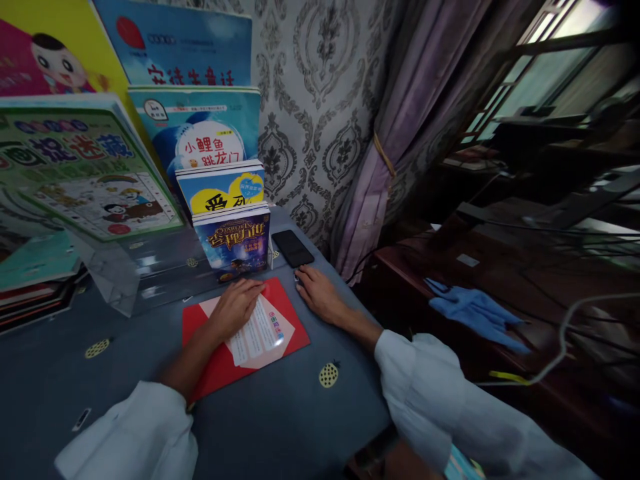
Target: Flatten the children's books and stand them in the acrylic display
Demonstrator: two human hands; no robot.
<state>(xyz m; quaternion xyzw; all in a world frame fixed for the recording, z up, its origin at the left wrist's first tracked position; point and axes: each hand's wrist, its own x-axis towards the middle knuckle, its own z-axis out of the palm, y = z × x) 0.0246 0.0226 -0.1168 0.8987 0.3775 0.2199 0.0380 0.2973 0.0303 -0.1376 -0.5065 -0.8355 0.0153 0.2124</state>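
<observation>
My left hand lies flat, fingers stretched out, on a red book with a white panel that rests on the blue-grey tablecloth. My right hand rests palm down on the cloth just right of the red book, fingers extended toward a black phone. Right behind my left hand, a dark blue book stands upright at the front of a stepped row of books in a clear rack.
More children's books rise behind in the rack; a green one leans at left over a stack. Patterned wallpaper and a purple curtain stand behind. At right, a dark wooden desk holds a blue cloth and cables.
</observation>
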